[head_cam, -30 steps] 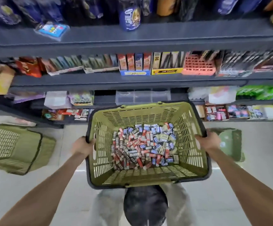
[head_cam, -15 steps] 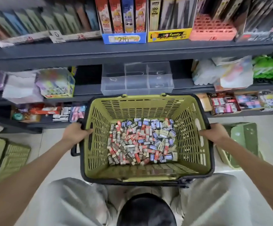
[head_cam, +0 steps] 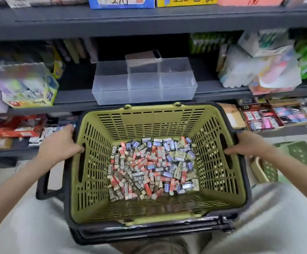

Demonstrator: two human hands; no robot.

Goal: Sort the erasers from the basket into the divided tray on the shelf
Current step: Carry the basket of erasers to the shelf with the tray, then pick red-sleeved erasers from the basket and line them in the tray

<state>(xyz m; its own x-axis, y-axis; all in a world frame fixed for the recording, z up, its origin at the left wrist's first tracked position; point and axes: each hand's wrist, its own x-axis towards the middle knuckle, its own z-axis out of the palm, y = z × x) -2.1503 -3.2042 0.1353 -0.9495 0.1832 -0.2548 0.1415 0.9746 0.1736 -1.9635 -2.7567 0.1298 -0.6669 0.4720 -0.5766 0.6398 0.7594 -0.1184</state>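
Note:
A green plastic basket [head_cam: 213, 182] with a black rim sits low in front of me, between my knees. A heap of small wrapped erasers [head_cam: 152, 166] in red, blue, brown and beige sleeves covers its floor. My left hand [head_cam: 59, 143] grips the basket's left rim and my right hand [head_cam: 248, 143] grips the right rim. On the shelf just behind the basket stands the clear divided tray [head_cam: 110, 88]; its compartments look bare.
Dark shelving [head_cam: 149, 21] runs across the view, packed with stationery boxes and bags beside the tray. A box of erasers [head_cam: 262, 118] lies on the lower shelf at right. Another green basket [head_cam: 284, 162] stands on the floor to the right.
The view has dropped lower and closer to the shelf. The basket has come down between my knees, and the tray now looms larger just behind it. Both hands stay on the rims.

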